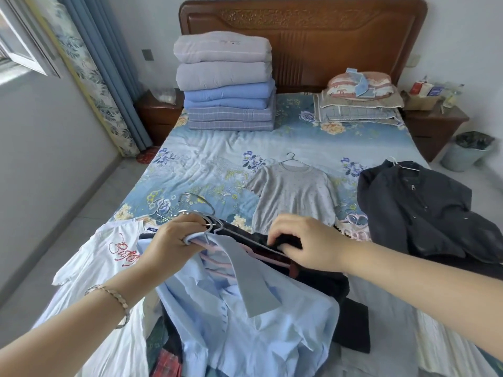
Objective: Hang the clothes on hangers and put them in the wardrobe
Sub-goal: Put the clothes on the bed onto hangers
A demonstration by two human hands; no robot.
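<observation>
Several clothes (pixel 245 330) on floral bed (pixel 215 164), wood headboard (pixel 313 42) behind.

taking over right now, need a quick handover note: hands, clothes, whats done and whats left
Left hand: grips the bunched hanger hooks above the light blue shirt.
Right hand: fingers curled on the dark garment beside that shirt.
On the bed: grey sweater and dark jacket each lie on a hanger; white t-shirt at the left; spare pink hangers between sweater and jacket.
Done: several pieces on hangers.
Left: finish the dark garment, then carry everything to the wardrobe, which is not in view.
</observation>
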